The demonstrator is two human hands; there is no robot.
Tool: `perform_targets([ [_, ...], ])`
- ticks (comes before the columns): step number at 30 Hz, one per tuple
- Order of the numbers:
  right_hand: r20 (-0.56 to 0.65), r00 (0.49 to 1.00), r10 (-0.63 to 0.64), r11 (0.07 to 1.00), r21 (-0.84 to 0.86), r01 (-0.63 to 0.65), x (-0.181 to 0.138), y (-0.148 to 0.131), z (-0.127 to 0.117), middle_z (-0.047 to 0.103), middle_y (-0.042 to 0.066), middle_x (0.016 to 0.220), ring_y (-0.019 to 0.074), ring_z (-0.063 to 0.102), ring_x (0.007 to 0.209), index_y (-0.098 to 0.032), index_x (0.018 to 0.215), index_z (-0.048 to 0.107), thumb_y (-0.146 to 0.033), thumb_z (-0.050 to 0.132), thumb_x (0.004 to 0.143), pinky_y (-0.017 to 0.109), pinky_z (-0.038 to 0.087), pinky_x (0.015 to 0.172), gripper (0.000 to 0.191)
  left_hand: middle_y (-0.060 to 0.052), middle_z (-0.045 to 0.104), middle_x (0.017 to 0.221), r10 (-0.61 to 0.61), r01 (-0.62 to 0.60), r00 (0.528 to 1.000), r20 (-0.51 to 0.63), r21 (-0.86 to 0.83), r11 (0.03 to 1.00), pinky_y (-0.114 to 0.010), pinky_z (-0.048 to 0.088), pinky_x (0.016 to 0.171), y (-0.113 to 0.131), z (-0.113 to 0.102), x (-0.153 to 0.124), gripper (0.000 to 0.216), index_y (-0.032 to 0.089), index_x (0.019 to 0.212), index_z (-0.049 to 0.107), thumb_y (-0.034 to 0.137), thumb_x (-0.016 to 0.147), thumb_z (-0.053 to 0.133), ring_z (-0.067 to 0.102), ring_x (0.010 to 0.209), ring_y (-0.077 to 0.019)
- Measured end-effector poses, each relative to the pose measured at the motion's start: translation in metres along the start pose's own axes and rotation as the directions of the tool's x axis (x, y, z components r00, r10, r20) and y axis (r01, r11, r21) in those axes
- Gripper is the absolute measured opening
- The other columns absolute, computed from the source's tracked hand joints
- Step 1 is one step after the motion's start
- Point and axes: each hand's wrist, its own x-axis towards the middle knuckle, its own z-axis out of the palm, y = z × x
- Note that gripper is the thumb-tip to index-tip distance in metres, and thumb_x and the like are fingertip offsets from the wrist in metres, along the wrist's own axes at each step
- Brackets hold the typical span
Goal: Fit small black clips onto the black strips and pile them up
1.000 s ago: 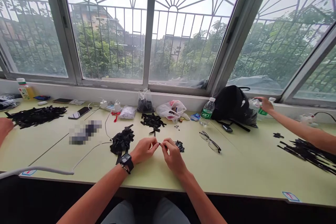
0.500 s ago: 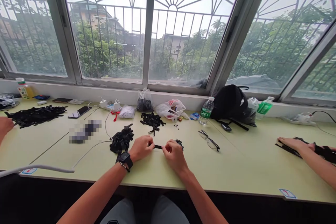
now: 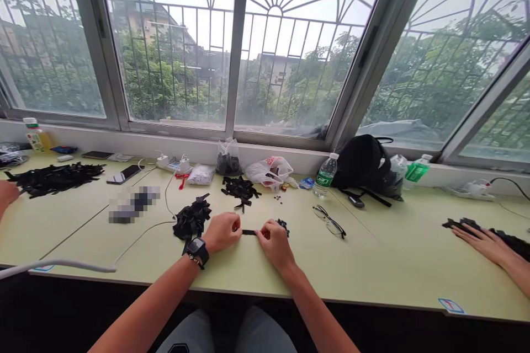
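Observation:
Between my two hands a short black strap (image 3: pixel 249 232) is stretched level, just over the table. My left hand (image 3: pixel 223 233), with a black watch on its wrist, pinches one end. The other end is pinched by my right hand (image 3: pixel 274 242). Left of my left hand lies a heap of black straps (image 3: pixel 192 217), and a second pile of black straps (image 3: pixel 240 190) sits beyond my hands. Small dark pieces (image 3: pixel 283 225) lie partly hidden behind my right hand.
Eyeglasses (image 3: pixel 329 222) and a water bottle (image 3: pixel 326 175) stand to the right, near a black backpack (image 3: pixel 360 162). A white cable (image 3: pixel 143 233) crosses the left side. Another person's hand (image 3: pixel 482 244) rests on black strips at far right; a hand (image 3: pixel 8 193) shows at far left.
My hands keep the strap stretched in almost the same place. At far right, the other person's hand has shifted and now lies flatter on the black strips.

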Motion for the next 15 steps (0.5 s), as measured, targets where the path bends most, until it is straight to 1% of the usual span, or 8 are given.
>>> perform_targets([
  [6,-0.04,0.999,0.004,1.0,0.001,-0.004,0.0015,-0.0002,-0.0007,0.062,0.004,0.073,0.0188,0.058,0.064,-0.021,0.064,0.055,-0.026,0.062,0.089,0.031,0.044,0.062,0.027,-0.002,0.069,0.081,-0.018,0.018,1.0,-0.008,-0.021,1.0,-0.028,0.037,0.067,-0.0022,0.0028,0.0025,0.01,0.021,0.076,0.062,0.025,0.085,0.059,0.06,0.075,-0.018],
  [10,-0.072,0.997,-0.002,1.0,0.007,0.003,0.0059,0.0001,0.0016,0.061,0.003,0.072,0.0182,0.057,0.063,-0.021,0.064,0.055,-0.027,0.063,0.088,0.031,0.044,0.061,0.027,-0.003,0.07,0.081,-0.039,0.038,0.999,-0.023,-0.038,0.999,-0.028,0.036,0.063,-0.0045,0.004,0.0053,0.013,0.021,0.077,0.063,0.024,0.087,0.056,0.06,0.073,-0.0176],
  [15,-0.08,0.997,-0.018,1.0,0.009,0.018,0.0095,0.0026,0.0033,0.061,0.003,0.071,0.018,0.057,0.062,-0.021,0.062,0.054,-0.027,0.063,0.087,0.03,0.043,0.059,0.027,-0.004,0.069,0.075,-0.036,0.034,0.999,-0.027,-0.06,0.998,-0.029,0.041,0.069,-0.007,0.0078,0.0066,0.015,0.02,0.071,0.063,0.023,0.085,0.057,0.062,0.083,-0.0215],
])
